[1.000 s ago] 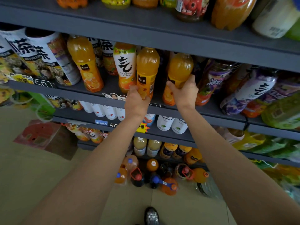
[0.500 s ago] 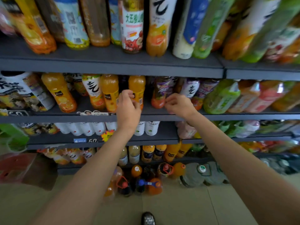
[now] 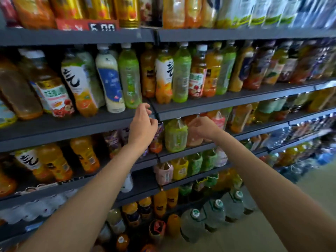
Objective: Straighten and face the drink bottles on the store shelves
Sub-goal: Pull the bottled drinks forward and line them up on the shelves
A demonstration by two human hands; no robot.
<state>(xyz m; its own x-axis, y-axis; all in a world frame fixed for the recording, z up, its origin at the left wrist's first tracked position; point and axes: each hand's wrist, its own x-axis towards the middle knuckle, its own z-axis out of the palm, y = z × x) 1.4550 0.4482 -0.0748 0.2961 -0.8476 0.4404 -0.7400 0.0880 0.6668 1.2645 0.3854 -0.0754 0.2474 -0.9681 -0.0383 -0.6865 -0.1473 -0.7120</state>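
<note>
Green bottle (image 3: 176, 135) between empty, loosely curled left hand (image 3: 142, 124), right hand (image 3: 202, 129).

Even, moderately bright lighting; motion blur smears bottles at upper and right frame edges; wide-angle distortion bows shelf lines.

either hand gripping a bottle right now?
No: the left hand and right hand hang with loosely curled fingers in front of the green bottle, holding nothing.
</note>
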